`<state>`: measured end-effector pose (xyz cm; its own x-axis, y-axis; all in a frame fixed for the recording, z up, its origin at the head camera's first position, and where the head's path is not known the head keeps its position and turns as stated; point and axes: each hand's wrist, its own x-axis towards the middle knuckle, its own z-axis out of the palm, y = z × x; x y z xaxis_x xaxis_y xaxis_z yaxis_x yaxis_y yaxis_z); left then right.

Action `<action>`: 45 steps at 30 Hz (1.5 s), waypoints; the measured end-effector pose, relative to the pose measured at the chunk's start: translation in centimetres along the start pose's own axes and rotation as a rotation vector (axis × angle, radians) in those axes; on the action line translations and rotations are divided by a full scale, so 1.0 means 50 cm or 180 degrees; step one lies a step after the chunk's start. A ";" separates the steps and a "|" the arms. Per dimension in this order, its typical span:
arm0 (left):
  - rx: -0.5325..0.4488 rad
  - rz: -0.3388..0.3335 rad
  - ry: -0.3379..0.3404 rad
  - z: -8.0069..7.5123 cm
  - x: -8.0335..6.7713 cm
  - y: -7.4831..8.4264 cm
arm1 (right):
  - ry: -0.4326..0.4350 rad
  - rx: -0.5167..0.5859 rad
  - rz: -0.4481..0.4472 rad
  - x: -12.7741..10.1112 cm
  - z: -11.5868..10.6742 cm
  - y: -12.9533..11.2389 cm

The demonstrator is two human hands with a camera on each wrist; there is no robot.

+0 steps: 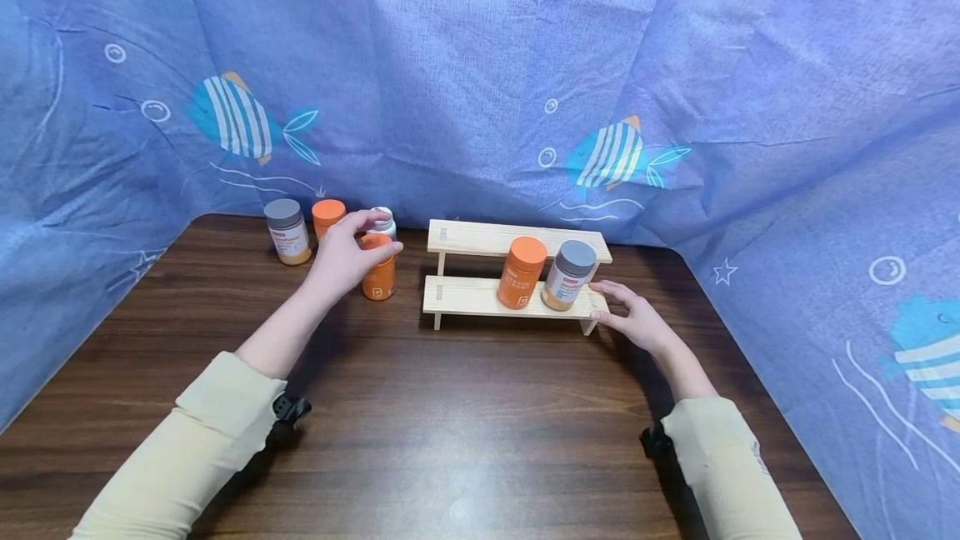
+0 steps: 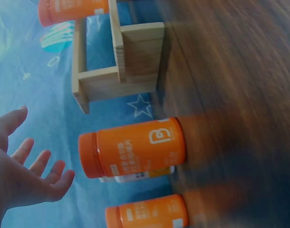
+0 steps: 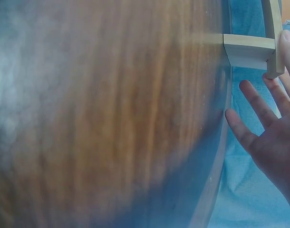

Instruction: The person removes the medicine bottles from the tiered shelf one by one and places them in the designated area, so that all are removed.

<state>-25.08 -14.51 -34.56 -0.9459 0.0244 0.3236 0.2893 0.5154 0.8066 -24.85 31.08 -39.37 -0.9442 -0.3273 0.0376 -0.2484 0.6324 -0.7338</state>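
Note:
My left hand (image 1: 351,250) hovers at the cap of an orange bottle (image 1: 379,273) standing on the table left of the wooden two-step shelf (image 1: 465,297). In the left wrist view its fingers (image 2: 38,164) are spread, with a small gap to that orange bottle (image 2: 135,154). My right hand (image 1: 628,313) lies open at the right end of the shelf's lower step, fingertips touching the wood (image 3: 249,50). On that step stand an orange bottle (image 1: 520,272) and a grey-capped bottle (image 1: 568,275).
Behind my left hand stand a grey-capped bottle (image 1: 288,232), an orange-capped bottle (image 1: 327,215) and a white bottle (image 1: 385,222). The shelf's upper step (image 1: 480,238) is bare. Blue fish-print cloth (image 1: 480,65) walls the dark wooden table (image 1: 465,423) on three sides.

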 end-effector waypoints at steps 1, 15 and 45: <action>-0.0003 0.0004 -0.0025 0.000 0.000 0.005 | -0.0004 -0.0002 0.0007 0.000 0.000 -0.001; 0.0033 0.0181 -0.0424 0.022 0.009 0.068 | 0.0004 -0.0004 0.0005 0.003 -0.002 0.013; -0.0429 0.0783 -0.0931 0.153 0.055 0.133 | 0.0026 0.0046 -0.0004 0.008 0.003 0.007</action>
<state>-26.86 -4.47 -32.08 -0.8423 0.3857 0.3765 0.5106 0.3473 0.7866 -25.26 31.07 -39.69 -0.9456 -0.3223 0.0439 -0.2464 0.6217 -0.7435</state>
